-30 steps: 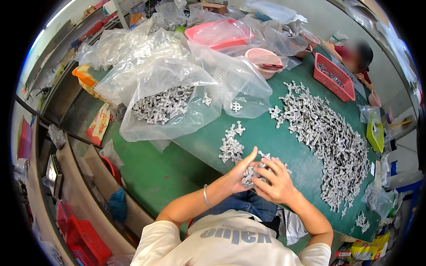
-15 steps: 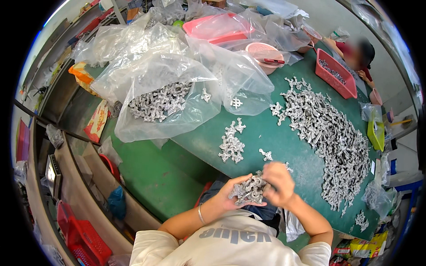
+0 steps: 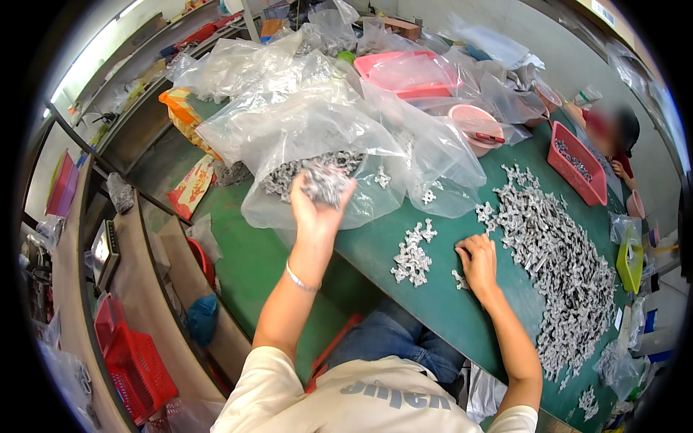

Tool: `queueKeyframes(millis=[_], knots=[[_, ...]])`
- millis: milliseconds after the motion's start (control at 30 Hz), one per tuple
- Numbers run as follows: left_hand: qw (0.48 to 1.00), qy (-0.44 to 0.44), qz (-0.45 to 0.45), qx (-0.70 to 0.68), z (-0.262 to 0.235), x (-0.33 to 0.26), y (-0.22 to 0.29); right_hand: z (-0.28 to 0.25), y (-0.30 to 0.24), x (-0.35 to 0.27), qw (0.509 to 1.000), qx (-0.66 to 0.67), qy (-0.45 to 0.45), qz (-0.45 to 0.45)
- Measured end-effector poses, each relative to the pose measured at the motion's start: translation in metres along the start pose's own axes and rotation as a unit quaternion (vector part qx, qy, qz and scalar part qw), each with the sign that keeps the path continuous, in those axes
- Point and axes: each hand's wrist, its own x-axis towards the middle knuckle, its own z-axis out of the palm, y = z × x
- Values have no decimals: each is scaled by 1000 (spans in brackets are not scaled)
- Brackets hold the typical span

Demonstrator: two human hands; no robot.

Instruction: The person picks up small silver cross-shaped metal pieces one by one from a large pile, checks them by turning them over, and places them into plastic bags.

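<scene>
My left hand (image 3: 315, 216) is stretched forward over the mouth of a clear plastic bag (image 3: 375, 206), cupped around a handful of small grey metal parts (image 3: 326, 185) blurred by motion. Beneath it, a heap of like parts (image 3: 285, 177) lies inside the bag. On the green table (image 3: 440, 310), my right hand (image 3: 479, 265) has its fingers bent and drawn together; what they hold, if anything, is hidden. One loose metal part (image 3: 459, 280) lies beside its wrist side. To its left is a small group of branched metal parts (image 3: 412, 256).
A large spread of metal parts (image 3: 556, 267) covers the table's right side. Beyond it stand a red basket (image 3: 577, 169) of parts and a co-worker (image 3: 613, 133). A pink tub (image 3: 474, 126) and more plastic bags fill the back. Shelving (image 3: 155, 310) runs along the left.
My left hand has swung forward and left from my lap to the bag, carrying the metal parts. My right hand has left the handful and come down on the table. The view has shifted.
</scene>
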Motion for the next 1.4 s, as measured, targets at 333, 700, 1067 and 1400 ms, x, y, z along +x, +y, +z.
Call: queueKeyframes(millis=[333,700,1067,1400], knots=[[881,17,369,297,-26,57,13,-35,-4,-6,974,181,-55,126],[881,64,275,380,-38,42,28,-77,33,0,846,413,-203,268],[906,26,219,361,-19,38,22,-177,264,119,693,597,281,289],[904,41,146,400,-27,39,49,-154,226,66,845,375,124,360]])
